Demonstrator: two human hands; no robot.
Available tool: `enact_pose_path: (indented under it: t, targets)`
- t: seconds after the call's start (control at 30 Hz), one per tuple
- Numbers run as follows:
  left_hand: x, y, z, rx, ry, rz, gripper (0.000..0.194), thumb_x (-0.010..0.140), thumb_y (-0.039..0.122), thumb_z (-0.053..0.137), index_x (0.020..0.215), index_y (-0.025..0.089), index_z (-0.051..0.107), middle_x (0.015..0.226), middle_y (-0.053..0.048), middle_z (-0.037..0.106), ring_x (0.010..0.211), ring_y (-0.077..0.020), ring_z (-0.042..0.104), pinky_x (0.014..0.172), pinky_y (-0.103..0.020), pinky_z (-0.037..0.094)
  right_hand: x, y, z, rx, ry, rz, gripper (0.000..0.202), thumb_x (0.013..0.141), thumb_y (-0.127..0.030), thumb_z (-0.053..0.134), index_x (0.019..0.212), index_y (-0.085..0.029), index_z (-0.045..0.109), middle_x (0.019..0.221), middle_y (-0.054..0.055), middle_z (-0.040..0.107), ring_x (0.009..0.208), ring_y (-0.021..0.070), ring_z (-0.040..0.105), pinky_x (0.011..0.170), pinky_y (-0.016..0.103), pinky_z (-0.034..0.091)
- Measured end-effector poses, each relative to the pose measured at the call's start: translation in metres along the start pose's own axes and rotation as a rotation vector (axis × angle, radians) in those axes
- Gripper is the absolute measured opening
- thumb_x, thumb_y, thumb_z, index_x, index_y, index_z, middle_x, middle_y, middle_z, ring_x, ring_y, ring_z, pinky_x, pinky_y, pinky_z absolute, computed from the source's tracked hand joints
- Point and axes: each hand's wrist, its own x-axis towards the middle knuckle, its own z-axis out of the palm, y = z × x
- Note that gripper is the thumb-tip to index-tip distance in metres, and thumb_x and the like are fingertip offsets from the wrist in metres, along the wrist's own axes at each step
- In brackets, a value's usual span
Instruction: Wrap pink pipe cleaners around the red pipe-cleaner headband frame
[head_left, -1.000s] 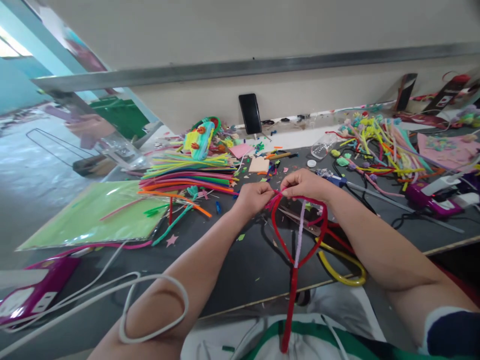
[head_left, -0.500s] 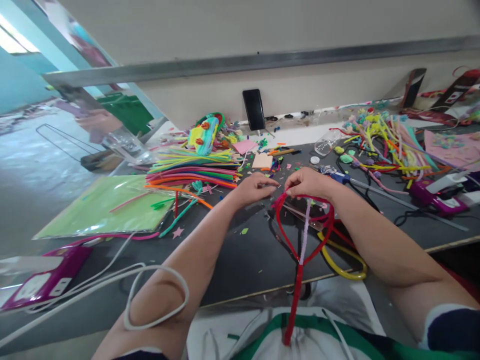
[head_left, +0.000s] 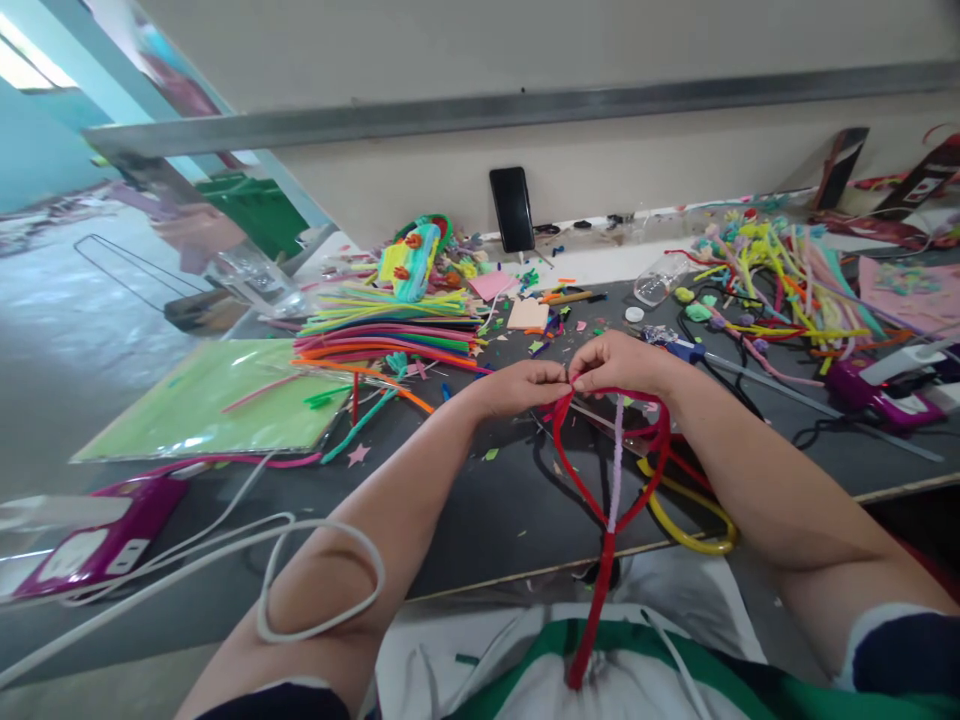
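Red pipe cleaners bent into a loop (head_left: 573,470) hang from my fingers over the front of the table. A pale lilac pipe cleaner (head_left: 617,465) runs down inside the loop, and below it a wrapped red stem (head_left: 598,610) reaches down toward my lap. My right hand (head_left: 619,365) pinches the top of the red loop between thumb and fingertips. My left hand (head_left: 525,386) meets it there, its thumb and fingers closed on the red pipe cleaner's end. The exact twist between the fingertips is hidden.
Bundled coloured pipe cleaners (head_left: 390,335) lie left, beside a green sheet packet (head_left: 195,400). A phone (head_left: 511,210) leans on the back panel. A glue gun (head_left: 679,347), a tangled pile of pipe cleaners (head_left: 787,280) and purple power strips (head_left: 885,395) lie around. A white cable (head_left: 322,635) crosses my left arm.
My left hand has moved right to meet my right hand, and its fingers have closed on the red pipe cleaner. My right hand keeps its pinch.
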Motion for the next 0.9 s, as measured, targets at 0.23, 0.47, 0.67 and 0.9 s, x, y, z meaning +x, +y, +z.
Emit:
enact_pose_path:
  t: [0.23,0.47,0.67,0.9]
  targets:
    - [0.001,0.003,0.005,0.125,0.172,-0.107,0.021,0.068,0.035,0.065,0.068,0.014,0.062,0.058,0.001,0.055,0.054,-0.0093,0.044,0.053,-0.022,0.032,0.003,0.0,0.003,-0.184,0.027,0.058,0.014,0.065,-0.019,0.06,0.073,-0.017,0.071,0.054,-0.002,0.061,0.051,0.0101,0.053,0.054,0.023,0.038]
    - [0.002,0.019,0.048,0.799,0.498,-0.119,0.018,0.076,0.021,0.051,0.072,0.014,0.066,0.071,-0.008,0.064,0.071,-0.019,0.057,0.065,-0.029,0.038,0.005,-0.005,0.006,-0.272,0.139,0.139,0.009,0.063,-0.016,0.06,0.066,-0.016,0.069,0.051,-0.001,0.062,0.049,0.0127,0.058,0.054,0.024,0.045]
    - [0.0,0.023,0.051,0.871,0.489,-0.095,0.026,0.084,0.026,0.046,0.079,0.012,0.068,0.076,-0.011,0.065,0.078,-0.0221,0.059,0.073,-0.031,0.039,0.007,0.005,0.001,-0.191,0.103,0.155,0.007,0.063,-0.016,0.062,0.066,-0.017,0.068,0.054,-0.002,0.064,0.048,0.0117,0.058,0.051,0.023,0.046]
    - [0.002,0.007,0.014,0.234,0.372,-0.07,0.032,0.077,0.042,0.056,0.074,0.013,0.068,0.059,0.0,0.059,0.059,-0.0122,0.05,0.056,-0.022,0.035,0.003,0.008,-0.007,-0.048,0.052,0.082,0.017,0.068,-0.03,0.068,0.076,-0.015,0.069,0.06,-0.001,0.065,0.051,0.0107,0.059,0.052,0.021,0.043]
